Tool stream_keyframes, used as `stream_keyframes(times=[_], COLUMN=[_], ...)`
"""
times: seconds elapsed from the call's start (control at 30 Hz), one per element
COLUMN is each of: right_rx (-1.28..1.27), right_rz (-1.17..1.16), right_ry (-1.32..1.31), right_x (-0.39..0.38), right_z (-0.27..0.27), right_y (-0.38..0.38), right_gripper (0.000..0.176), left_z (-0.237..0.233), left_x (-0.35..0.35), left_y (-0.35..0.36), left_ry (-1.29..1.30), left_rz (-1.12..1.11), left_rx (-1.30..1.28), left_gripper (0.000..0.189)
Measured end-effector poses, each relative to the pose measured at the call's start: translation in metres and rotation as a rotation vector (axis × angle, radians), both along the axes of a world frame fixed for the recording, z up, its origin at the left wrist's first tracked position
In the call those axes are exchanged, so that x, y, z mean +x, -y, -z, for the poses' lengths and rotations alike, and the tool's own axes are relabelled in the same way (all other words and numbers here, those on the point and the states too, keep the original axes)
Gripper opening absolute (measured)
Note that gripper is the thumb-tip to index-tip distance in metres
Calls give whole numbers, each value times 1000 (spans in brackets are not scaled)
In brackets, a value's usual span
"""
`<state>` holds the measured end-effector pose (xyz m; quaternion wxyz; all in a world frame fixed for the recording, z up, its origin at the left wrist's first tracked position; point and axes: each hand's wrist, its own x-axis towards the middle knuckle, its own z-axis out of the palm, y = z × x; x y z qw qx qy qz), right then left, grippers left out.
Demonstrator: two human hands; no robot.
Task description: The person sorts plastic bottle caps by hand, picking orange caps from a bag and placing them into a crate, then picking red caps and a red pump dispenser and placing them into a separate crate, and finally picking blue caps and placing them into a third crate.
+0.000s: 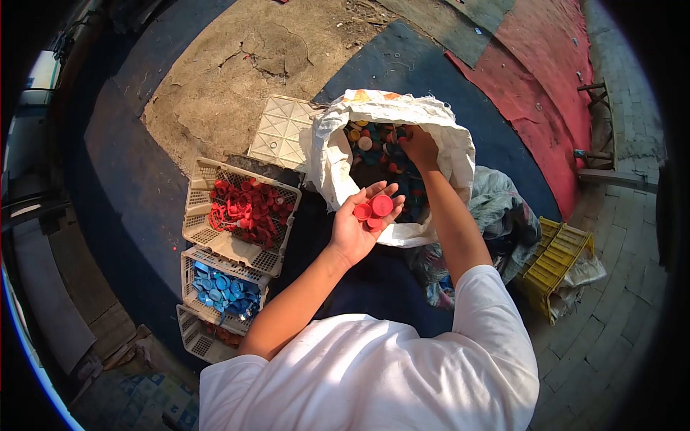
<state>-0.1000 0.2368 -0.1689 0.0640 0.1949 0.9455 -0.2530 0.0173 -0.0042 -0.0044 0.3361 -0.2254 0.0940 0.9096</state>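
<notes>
My left hand (351, 235) is palm up at the near edge of a white woven sack (327, 161), fingers curled a little around several red bottle caps (382, 206). Inside the open mouth of the sack, my right hand (419, 146) reaches down at the far right, its fingertips mostly hidden. Around and below it lie mixed plastic caps (366, 143) in green, red, yellow and white. Part of the sack's inside is in deep shadow.
To the left, a cream crate (210, 230) holds red caps and rings. A second crate (188, 276) with blue caps and a third crate (190, 332) stand nearer. A flat cream lid or crate (277, 129) lies beyond. On the right are crumpled plastic sacking (496, 197) and a yellow crate (553, 258).
</notes>
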Motion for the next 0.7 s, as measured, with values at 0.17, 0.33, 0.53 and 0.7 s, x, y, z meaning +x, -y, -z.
stream_keyframes(times=[0.17,0.33,0.53,0.7], right_rx=[-65,-349,-711,-730], right_rz=[-26,142,121,34], right_ry=[46,49,-362,-444], right_x=[11,28,92,130], right_z=[-1,-41,-135,-190], right_y=[-7,10,48,75], right_gripper=[26,25,14,18], left_z=[-1,1,-5,-10], left_x=[1,1,0,2], left_y=[-1,1,-2,-2], left_ry=[9,10,8,-11], left_rz=[3,-12,8,43], left_rx=[-17,-12,-72,-97], left_gripper=[38,38,39,43])
